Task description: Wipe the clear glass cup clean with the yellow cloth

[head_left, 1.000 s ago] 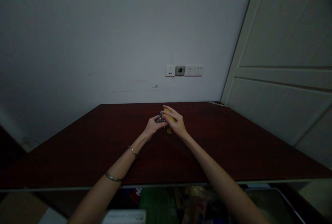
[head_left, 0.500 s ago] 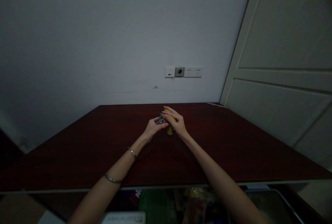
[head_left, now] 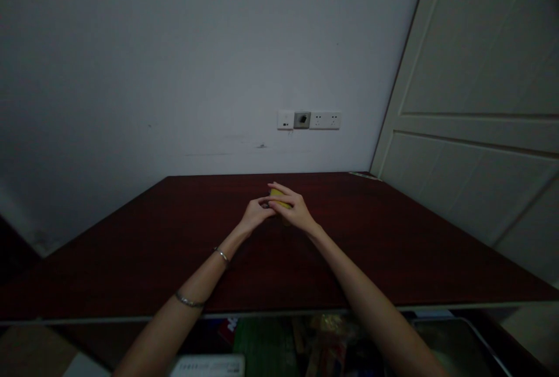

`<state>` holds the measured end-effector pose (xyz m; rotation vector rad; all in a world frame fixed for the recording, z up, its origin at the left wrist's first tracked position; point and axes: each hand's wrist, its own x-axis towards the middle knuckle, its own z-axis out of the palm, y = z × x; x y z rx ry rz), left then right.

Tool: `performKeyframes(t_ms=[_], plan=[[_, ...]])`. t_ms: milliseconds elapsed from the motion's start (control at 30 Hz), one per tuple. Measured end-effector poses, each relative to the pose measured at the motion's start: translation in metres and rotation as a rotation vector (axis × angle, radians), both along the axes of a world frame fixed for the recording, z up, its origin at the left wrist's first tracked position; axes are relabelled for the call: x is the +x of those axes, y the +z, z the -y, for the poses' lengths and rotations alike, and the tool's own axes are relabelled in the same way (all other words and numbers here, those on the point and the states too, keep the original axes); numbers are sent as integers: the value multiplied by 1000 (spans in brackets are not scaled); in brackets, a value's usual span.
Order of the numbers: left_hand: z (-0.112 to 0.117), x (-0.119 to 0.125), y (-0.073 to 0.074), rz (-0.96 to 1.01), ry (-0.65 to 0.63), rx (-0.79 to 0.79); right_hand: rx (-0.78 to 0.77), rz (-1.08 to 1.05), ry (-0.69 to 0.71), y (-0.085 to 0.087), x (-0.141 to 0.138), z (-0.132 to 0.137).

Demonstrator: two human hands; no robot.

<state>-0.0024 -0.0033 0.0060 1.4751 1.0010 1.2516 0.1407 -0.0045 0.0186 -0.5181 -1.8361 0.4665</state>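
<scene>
My left hand [head_left: 255, 214] and my right hand [head_left: 297, 210] meet above the middle of the dark red tabletop [head_left: 183, 237]. A small yellow object [head_left: 276, 192] shows between the fingers of my right hand, which is closed over it; its kind cannot be made out. The fingers of my left hand are curled against a small, clear, shiny object [head_left: 265, 205] just left of the yellow one, mostly covered by my right fingers. Both hands touch at the fingertips. Two metal bangles [head_left: 222, 255] circle my left forearm.
Wall sockets [head_left: 309, 120] sit on the white wall behind the table. A panelled white door [head_left: 471, 103] stands on the right. Below the table's front edge is an open space with a green item [head_left: 266, 348], a white box [head_left: 209, 365] and a tray [head_left: 458, 348].
My right hand has shifted slightly left, over the fingers of my left hand. The shiny object and the lower part of the yellow object are now more hidden.
</scene>
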Motion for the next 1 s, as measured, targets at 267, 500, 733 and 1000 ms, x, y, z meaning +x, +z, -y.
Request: performKeyframes(t_ms=[267, 500, 733, 1000], plan=[[-9, -4, -10, -296, 49, 173, -128, -137, -154, -9, -3, -13], [-16, -7, -15, -275, 104, 146, -85, -88, -92, -10, -3, -8], [-15, -4, -11, -145, 88, 102, -96, -124, -50, -6, -4, -4], [6, 1, 4, 79, -60, -98, -179, -226, 17, -4, 2, -9]])
